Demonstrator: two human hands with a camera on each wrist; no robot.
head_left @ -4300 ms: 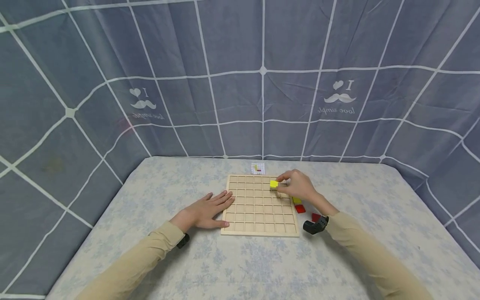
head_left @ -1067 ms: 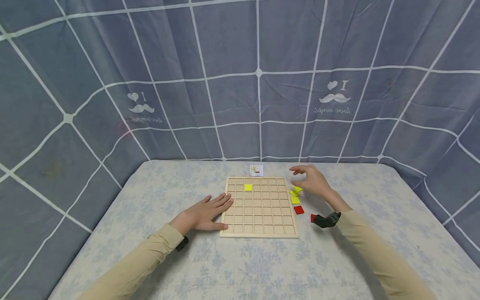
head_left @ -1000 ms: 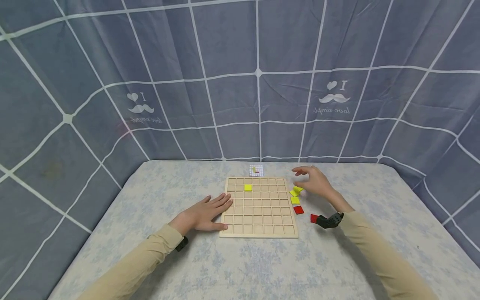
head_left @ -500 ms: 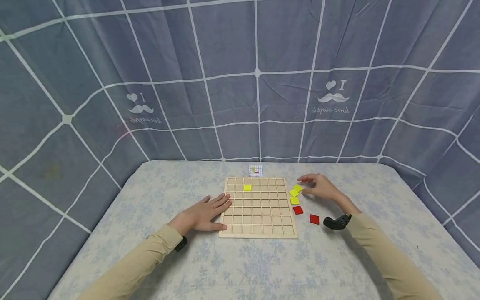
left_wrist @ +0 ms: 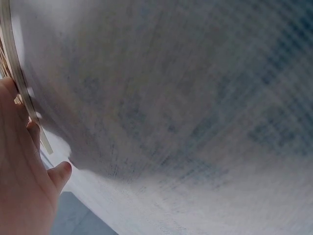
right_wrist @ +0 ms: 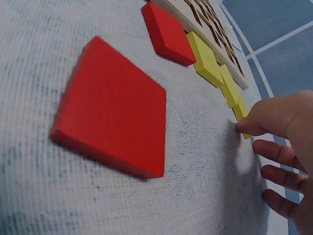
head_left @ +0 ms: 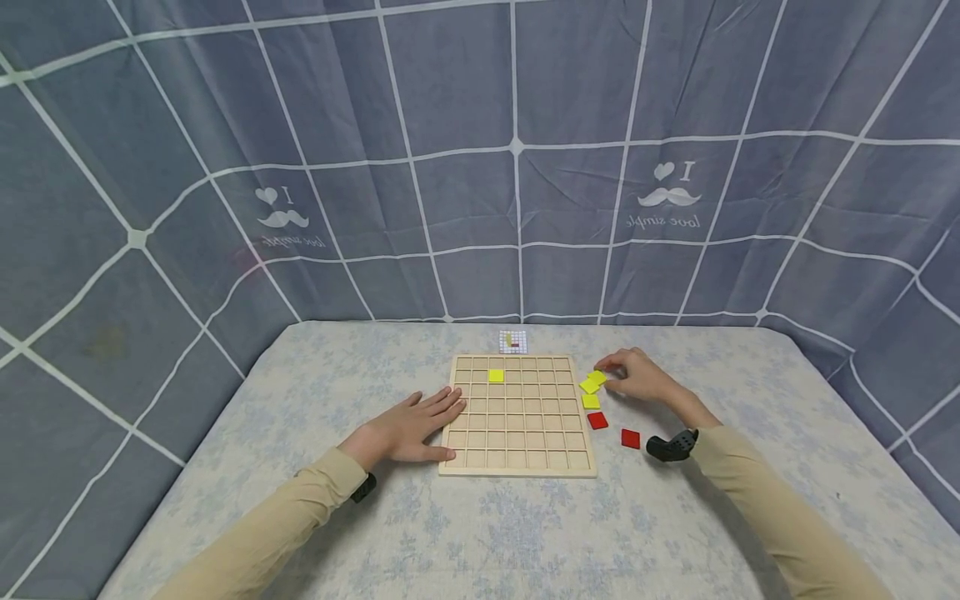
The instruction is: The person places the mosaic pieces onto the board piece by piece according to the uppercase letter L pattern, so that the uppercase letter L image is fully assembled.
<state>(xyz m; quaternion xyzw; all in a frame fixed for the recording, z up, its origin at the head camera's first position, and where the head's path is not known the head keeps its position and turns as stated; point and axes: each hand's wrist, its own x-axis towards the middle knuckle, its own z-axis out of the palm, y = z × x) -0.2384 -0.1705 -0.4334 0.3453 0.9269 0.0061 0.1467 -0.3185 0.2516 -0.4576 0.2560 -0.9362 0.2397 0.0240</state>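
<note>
In the head view my left hand (head_left: 408,427) lies flat, fingers spread, on the left edge of a wooden grid board (head_left: 517,470). Its fingertips (left_wrist: 7,85) reach the rim in the left wrist view. One yellow tile (head_left: 497,376) sits in an upper-left cell. Right of the board, my right hand (head_left: 643,376) has thumb and index finger at either side of the farthest yellow tile (head_left: 597,377), which overlaps a second yellow tile (head_left: 588,387). In the right wrist view the thumb (right_wrist: 257,117) covers part of that tile; whether it is pinched is unclear.
Nearer me lie a third loose yellow tile (head_left: 591,402), a red tile (head_left: 597,421) and another red tile (head_left: 631,438). A small printed grid card (head_left: 513,342) lies beyond the board. A tiled-pattern curtain (head_left: 465,208) surrounds the patterned tablecloth (head_left: 465,533).
My right hand has placed a yellow tile in the board and moved back to the loose tiles. In the last half second its fingers lowered towards the farthest one. My left hand stays put.
</note>
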